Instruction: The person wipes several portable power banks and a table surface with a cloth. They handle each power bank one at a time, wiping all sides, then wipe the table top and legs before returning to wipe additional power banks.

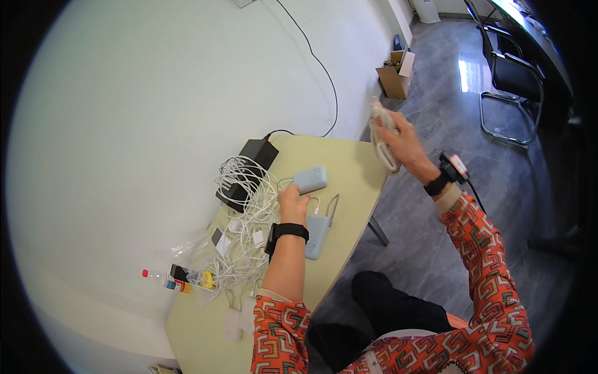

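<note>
My right hand (402,144) is raised over the right end of the table, gripping a folded off-white cloth (384,135) that looks slightly blurred. Lower on the tabletop, my left hand (293,205) is beside a light blue power bank (312,179), fingertips close to its near edge. Whether those fingers pinch a cable is hidden. A second blue power bank (317,237) lies just right of my left wrist, a white plug and a grey loop at its top end. Tangled white charging cables (254,205) spread to the left, partly over a black box-shaped device (256,156).
The pale yellow table (348,159) stands against a white wall. White chargers (259,238) sit among the cables. Along the wall side is a red-capped bottle (166,281). A black cord (322,65) runs up the wall. Beyond are a cardboard box (395,82) and a black chair (516,77).
</note>
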Demonstrator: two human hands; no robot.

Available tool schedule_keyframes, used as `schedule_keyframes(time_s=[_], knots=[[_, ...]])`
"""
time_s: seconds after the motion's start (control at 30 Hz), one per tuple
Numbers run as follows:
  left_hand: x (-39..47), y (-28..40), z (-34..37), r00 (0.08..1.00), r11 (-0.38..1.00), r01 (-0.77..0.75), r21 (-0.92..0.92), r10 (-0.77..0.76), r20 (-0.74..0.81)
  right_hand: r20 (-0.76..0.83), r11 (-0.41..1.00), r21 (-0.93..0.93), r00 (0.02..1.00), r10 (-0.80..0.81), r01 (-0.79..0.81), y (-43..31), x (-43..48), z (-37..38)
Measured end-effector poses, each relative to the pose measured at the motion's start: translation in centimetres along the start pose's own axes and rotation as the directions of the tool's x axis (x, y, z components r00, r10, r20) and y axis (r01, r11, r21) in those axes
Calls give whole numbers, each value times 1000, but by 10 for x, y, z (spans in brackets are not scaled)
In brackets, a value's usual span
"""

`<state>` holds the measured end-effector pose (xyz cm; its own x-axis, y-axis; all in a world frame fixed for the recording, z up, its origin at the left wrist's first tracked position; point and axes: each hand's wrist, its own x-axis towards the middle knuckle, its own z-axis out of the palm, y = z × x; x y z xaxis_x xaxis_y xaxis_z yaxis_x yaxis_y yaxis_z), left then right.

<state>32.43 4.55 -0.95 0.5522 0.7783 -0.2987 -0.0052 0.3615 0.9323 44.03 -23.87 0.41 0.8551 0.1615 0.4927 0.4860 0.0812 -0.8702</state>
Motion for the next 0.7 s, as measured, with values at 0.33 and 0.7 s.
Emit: schedule_keyframes(time_s=[0.33,0.7], knots=[[-137,46,-40,899,989,-141,37,112,424,570,591,-689,817,84,420,42,20,50],[-303,11,-138,452,934,-227,277,-151,879,600,668,-660,776,194,343,83,97,167]])
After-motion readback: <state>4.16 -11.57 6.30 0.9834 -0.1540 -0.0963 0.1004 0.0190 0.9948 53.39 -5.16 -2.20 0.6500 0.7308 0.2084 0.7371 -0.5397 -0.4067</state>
